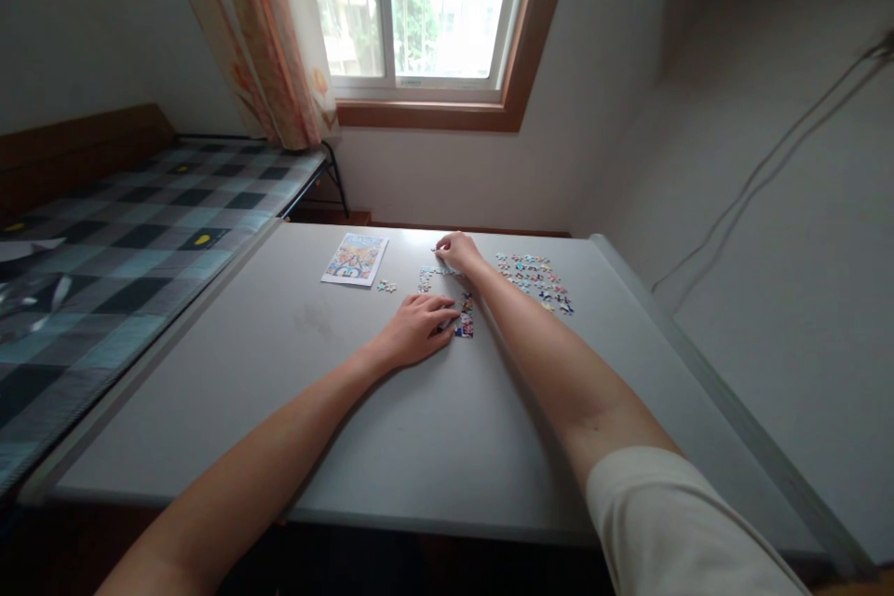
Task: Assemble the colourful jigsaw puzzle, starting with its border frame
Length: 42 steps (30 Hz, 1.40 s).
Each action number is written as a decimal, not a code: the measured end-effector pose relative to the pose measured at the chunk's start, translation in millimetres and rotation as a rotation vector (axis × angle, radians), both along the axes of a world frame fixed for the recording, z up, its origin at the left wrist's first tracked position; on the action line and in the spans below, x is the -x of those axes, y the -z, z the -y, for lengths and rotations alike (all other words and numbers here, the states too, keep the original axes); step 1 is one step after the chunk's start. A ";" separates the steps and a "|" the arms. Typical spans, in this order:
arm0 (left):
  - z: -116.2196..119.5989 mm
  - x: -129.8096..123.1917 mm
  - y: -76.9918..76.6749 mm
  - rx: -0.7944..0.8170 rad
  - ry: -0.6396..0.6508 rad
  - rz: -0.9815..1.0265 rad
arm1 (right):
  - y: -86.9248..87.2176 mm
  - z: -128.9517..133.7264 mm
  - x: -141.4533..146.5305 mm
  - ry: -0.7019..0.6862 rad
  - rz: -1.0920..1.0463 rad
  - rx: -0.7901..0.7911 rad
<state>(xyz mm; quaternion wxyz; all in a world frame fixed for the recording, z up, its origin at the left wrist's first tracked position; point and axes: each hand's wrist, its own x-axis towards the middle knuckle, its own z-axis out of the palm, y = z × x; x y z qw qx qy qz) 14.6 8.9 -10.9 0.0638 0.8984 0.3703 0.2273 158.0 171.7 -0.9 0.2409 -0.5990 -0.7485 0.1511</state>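
My left hand point(419, 330) lies palm down with its fingers stretched over the lower left of a partly joined jigsaw puzzle point(467, 320), hiding that part. The joined pieces form a frame-like strip, light blue along the far side and darker at the near right corner. Just beyond the far strip, my right hand point(461, 251) pinches a small puzzle piece point(434, 250) between thumb and fingers. Its forearm crosses over the frame's right side and covers some of it. Rows of loose puzzle pieces point(535, 277) are spread to the right of that arm.
A printed picture sheet point(355, 259) lies at the far left of the white table point(391, 447). Several more pieces point(386, 286) sit beside it. On the left stands a bed with a checked cover point(230, 191); a wall borders the table's right side.
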 end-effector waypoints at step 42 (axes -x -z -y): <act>-0.9 2.8 1.3 -0.062 -0.015 0.057 | -22.6 117.7 -67.3 -0.058 -0.861 0.059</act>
